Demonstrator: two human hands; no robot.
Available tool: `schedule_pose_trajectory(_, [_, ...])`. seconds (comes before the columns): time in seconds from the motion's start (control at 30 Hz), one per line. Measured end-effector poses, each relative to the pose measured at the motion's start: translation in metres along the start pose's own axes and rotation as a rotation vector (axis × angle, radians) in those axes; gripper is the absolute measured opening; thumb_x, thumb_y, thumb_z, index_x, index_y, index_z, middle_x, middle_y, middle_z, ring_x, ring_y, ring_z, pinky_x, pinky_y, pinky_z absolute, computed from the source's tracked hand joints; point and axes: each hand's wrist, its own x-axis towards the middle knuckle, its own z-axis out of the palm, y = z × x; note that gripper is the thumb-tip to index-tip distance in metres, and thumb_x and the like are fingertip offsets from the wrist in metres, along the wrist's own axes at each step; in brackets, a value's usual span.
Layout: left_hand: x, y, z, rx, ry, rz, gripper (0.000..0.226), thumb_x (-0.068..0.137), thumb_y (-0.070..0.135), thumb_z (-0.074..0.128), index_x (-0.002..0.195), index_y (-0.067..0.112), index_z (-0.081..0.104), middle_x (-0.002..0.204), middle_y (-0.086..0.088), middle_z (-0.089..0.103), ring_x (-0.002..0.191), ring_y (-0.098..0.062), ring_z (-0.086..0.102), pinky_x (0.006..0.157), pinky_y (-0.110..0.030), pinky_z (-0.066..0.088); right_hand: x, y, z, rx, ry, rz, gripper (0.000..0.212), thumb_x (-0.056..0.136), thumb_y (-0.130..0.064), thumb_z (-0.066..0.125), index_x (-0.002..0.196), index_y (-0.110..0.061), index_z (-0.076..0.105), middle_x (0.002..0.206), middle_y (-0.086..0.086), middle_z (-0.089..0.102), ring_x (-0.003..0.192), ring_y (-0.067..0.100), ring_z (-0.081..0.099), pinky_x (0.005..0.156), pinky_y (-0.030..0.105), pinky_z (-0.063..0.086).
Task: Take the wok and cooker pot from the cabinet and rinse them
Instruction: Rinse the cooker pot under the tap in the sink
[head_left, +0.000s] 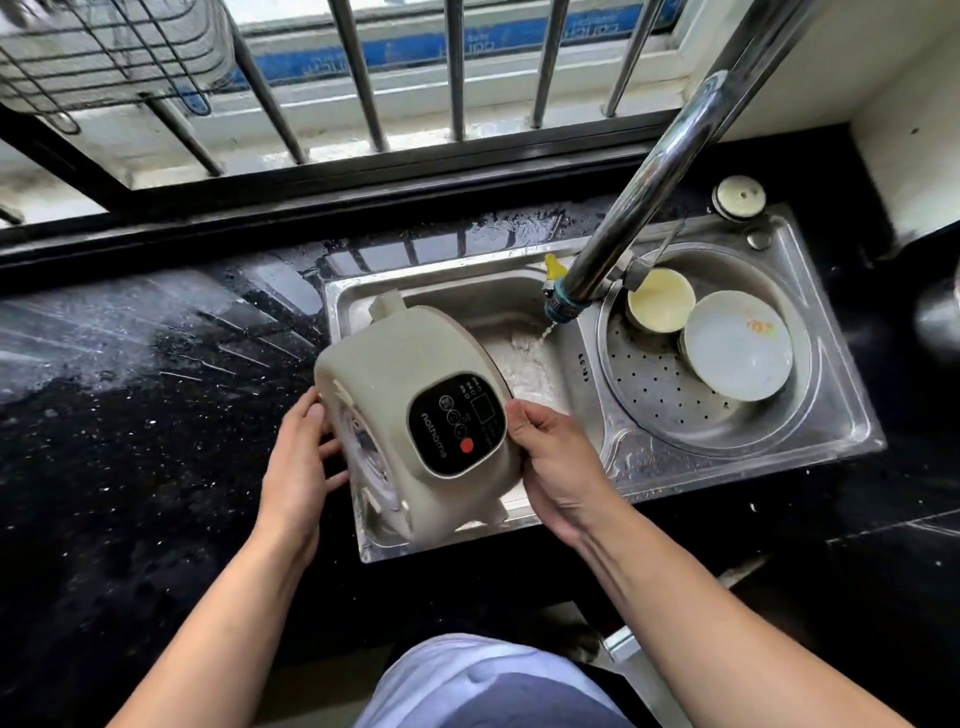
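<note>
The cooker pot (410, 415) lies tilted over the left basin of the sink (831, 395), the faucet (639, 218) at its two o'clock, two bowls (737, 345) in the right basin at three o'clock.

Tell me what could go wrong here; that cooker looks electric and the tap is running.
1. The cooker is tipped on its side in the sink basin, and its control panel faces up near the faucet stream, so water may reach the electronics.
2. Only the left hand and right hand steady it by its edges; wet, it could slip.
3. The countertop is already splashed, and more spray may spread.
</note>
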Motion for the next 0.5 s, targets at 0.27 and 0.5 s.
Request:
schedule_pose_trajectory(0.27, [0.005,-0.005,-0.011,-0.04,-0.078,-0.113,0.034,0.085,0.076,0.055,0.118,0.07,0.062,0.115,0.002,0.078,0.098,-0.022,0.078,0.065,-0.042,0.063,-0.009,-0.004,0.012,0.203,0.009,-0.01,0.032,0.091,-0.017,0.06,0.109,0.008,0.068,0.104,0.017,0.071,0.097,0.018,0.065,0.087,0.027,0.055])
schedule_pose_trajectory(0.5, [-0.002,0.001,-0.017,-0.08,-0.152,-0.069,0.038,0.093,0.07,0.052,0.13,0.066,0.058,0.125,-0.002,0.074,0.11,-0.028,0.073,0.076,-0.046,0.064,-0.03,-0.016,0.014,0.21,-0.055,-0.059,0.021,0.09,-0.013,0.06,0.099,-0.003,0.076,0.102,0.012,0.075,0.098,0.017,0.068,0.083,0.025,0.055])
